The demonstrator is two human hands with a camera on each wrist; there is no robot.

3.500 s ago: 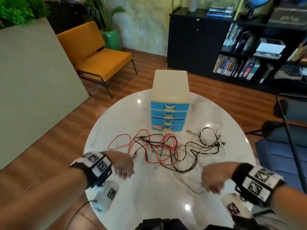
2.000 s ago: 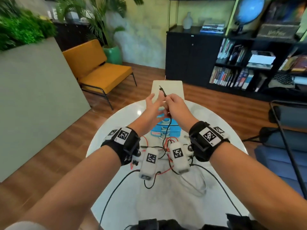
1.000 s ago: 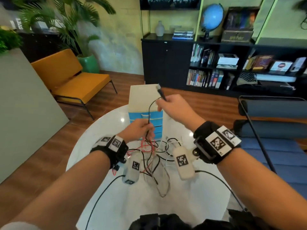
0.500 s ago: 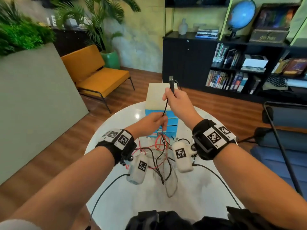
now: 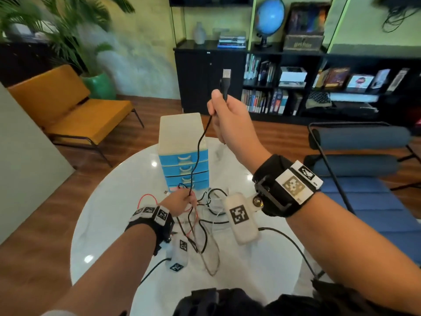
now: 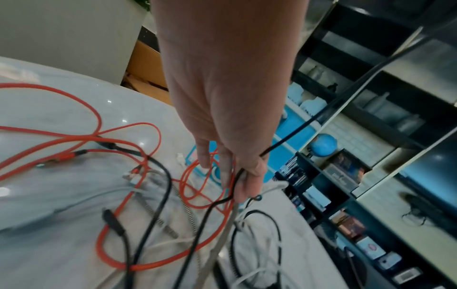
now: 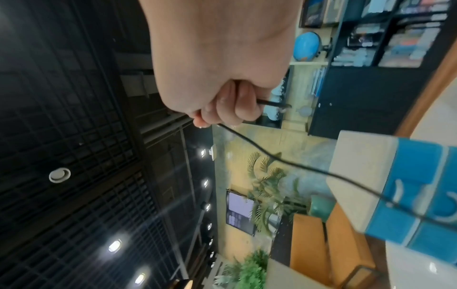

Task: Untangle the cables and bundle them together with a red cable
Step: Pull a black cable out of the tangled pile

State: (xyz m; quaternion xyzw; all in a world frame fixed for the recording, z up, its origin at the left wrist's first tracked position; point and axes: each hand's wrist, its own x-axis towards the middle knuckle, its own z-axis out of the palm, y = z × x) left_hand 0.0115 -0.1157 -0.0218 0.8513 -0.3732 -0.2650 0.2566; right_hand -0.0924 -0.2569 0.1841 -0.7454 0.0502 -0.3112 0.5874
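The right hand [image 5: 230, 119] has risen since half a second ago, fingers curled round the black cable [image 5: 197, 153] just below its plug [image 5: 226, 75], which now points up well above the drawer box [image 5: 183, 144]. The left hand [image 5: 180, 200] has dropped to the table [image 5: 109, 213], pinching the same cable over the tangle, red cable [image 6: 108, 140] among it

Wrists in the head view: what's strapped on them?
Both forearms are bare. Each wrist wears a black strap topped with white tags printed with black square codes. A white camera pod with its own code tag hangs under each wrist, trailing a thin black lead.
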